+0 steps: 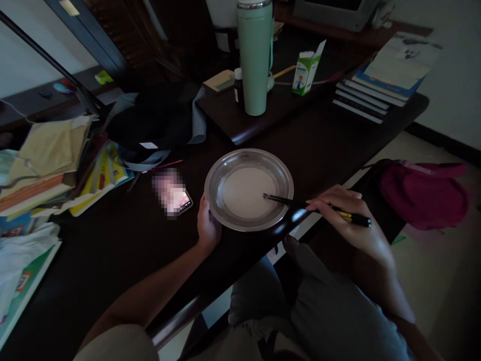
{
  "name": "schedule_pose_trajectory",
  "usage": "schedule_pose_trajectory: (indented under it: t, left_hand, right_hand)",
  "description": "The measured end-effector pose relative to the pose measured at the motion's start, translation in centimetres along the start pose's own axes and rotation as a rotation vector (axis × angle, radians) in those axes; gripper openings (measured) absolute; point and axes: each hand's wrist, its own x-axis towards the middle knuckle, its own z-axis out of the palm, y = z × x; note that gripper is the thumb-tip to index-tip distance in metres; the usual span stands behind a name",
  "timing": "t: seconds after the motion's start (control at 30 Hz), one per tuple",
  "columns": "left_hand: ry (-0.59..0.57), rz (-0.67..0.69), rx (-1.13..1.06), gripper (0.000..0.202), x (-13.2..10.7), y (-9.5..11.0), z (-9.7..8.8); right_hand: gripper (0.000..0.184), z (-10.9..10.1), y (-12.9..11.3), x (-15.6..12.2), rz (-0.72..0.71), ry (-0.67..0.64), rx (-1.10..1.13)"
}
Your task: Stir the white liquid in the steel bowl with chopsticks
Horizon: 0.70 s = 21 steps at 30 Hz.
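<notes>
Two things are in hand: a round metal dish [246, 225] and a pair of dark chopsticks [295, 203]. The dish is at the near edge of a dark table [131, 260], with pale, milky liquid [244, 193] inside; whether it rests on the wood or is lifted a little, I cannot tell. The left hand [209, 225] grips its left side, thumb up by the rim, the other fingers mostly hidden. The right hand [349, 215] is closed around the chopsticks, which slant across the right rim, tips at the liquid. A phone [185, 200] lies left of the dish, and beyond it stand a green tumbler [255, 60] and an opened carton [305, 75]
</notes>
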Motion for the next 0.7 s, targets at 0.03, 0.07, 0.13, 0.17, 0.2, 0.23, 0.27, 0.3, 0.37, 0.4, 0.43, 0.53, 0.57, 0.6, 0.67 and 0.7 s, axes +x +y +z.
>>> schedule_pose_trajectory:
  t: [0.03, 0.07, 0.13, 0.17, 0.2, 0.23, 0.27, 0.3, 0.37, 0.4, 0.43, 0.53, 0.57, 0.6, 0.67, 0.7]
  left_hand:
    - [0.000, 0.000, 0.000, 0.039, 0.0, -0.2, 0.0]
    - [0.000, 0.000, 0.000, 0.040, 0.1, -0.3, 0.0]
    - [-0.002, 0.003, 0.002, 0.040, 0.1, -0.4, 0.0]
    - [-0.002, 0.005, 0.004, 0.040, 0.0, -0.3, 0.1]
    - [-0.001, 0.008, 0.006, 0.040, 0.0, -0.2, 0.1]
    - [0.001, 0.012, 0.007, 0.041, -0.1, 0.0, 0.1]
    - [0.005, 0.014, 0.006, 0.041, -0.1, 0.1, 0.1]
    - [0.010, 0.015, 0.004, 0.043, -0.2, 0.3, 0.1]
    - [0.015, 0.012, 0.004, 0.045, -0.3, 0.5, 0.1]
    - [0.017, 0.009, 0.009, 0.045, -0.3, 0.5, 0.1]
    - [0.020, 0.008, 0.016, 0.045, -0.4, 0.5, 0.1]
    - [0.015, 0.004, 0.028, 0.043, -0.4, 0.6, 0.1]
    - [0.011, 0.002, 0.023, 0.043, -0.4, 0.6, 0.1]
    - [0.007, 0.001, 0.016, 0.043, -0.5, 0.7, 0.1]
    - [0.003, 0.001, 0.001, 0.044, -0.4, 0.9, 0.0]
    - [0.005, 0.002, -0.003, 0.044, -0.4, 0.9, 0.0]
  right_hand:
    - [0.033, -0.1, 0.0, 0.0, -0.010, -0.031, 0.019]
    - [0.034, -0.1, 0.0, 0.0, -0.021, -0.065, 0.037]
    - [0.037, 0.4, -0.1, 0.2, -0.034, -0.123, 0.059]
    - [0.038, 0.9, -0.2, 0.3, -0.037, -0.141, 0.072]
    - [0.039, 1.4, -0.4, 0.5, -0.041, -0.153, 0.086]
    - [0.041, 2.1, -0.5, 0.7, -0.047, -0.157, 0.097]
    - [0.042, 2.8, -0.6, 0.9, -0.057, -0.153, 0.106]
    - [0.043, 3.5, -0.6, 1.1, -0.065, -0.154, 0.104]
    - [0.044, 4.9, -0.5, 1.5, -0.078, -0.152, 0.084]
    - [0.044, 5.5, -0.4, 1.7, -0.079, -0.143, 0.066]
    - [0.043, 6.0, -0.2, 1.8, -0.077, -0.123, 0.046]
    - [0.037, 6.7, 0.4, 2.1, -0.061, -0.027, -0.028]
    - [0.035, 6.6, 0.5, 2.1, -0.054, 0.007, -0.052]
    - [0.033, 6.4, 0.5, 2.1, -0.048, 0.036, -0.075]
    - [0.031, 5.6, 0.5, 2.0, -0.034, 0.074, -0.103]
    - [0.031, 5.1, 0.3, 1.8, -0.026, 0.088, -0.107]
